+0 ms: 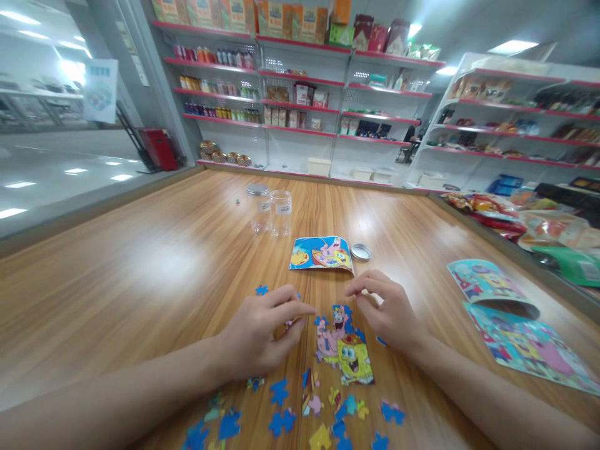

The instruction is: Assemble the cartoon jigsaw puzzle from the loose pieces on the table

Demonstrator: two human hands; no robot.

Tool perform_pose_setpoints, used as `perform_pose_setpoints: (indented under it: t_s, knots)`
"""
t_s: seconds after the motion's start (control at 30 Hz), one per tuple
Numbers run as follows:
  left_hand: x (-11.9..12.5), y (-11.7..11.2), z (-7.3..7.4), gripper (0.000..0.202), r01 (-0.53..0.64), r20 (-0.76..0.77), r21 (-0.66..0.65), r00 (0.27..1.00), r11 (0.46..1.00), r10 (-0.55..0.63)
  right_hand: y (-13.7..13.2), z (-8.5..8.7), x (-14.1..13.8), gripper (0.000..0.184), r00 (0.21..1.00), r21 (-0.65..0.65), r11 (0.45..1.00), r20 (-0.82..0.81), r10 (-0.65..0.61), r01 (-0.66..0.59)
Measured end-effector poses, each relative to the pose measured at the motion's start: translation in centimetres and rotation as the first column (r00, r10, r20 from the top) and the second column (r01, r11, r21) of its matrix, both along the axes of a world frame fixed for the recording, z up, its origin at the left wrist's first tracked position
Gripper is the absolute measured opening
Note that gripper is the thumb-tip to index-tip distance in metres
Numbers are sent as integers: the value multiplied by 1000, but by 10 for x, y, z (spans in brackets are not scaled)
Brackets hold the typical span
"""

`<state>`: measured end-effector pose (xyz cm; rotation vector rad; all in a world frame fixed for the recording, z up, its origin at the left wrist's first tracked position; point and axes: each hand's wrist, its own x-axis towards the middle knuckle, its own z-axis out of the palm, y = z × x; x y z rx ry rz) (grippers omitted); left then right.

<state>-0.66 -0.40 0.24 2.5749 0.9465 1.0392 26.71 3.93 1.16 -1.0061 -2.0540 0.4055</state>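
- On my remote feed, labels [283, 210] too small for me to read mark a capped clear jar [259, 219] and an open jar [281, 220].
- A metal lid [361, 252] lies beside a cartoon card [322, 254].
- Left hand [267, 328], index extended, at the left edge of the part-built SpongeBob puzzle [354, 357]; I cannot tell whether it grips a piece.
- Right hand [391, 309], half-open and empty, near the puzzle's upper right.
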Motion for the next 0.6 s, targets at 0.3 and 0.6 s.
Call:
perform_pose_setpoints:
  t_s: [0.3, 0.6]
  knots:
    - [-6, 0, 2, 29, -6, -127, 82, 992, 997, 17, 8, -5, -2, 16, 996, -154, 986, 57, 75, -66]
    - [-1, -19, 22, 30, 166, -310, 312, 948, 935, -65, 9, -6, -6, 5, 982, -101, 994, 177, 58, -40]
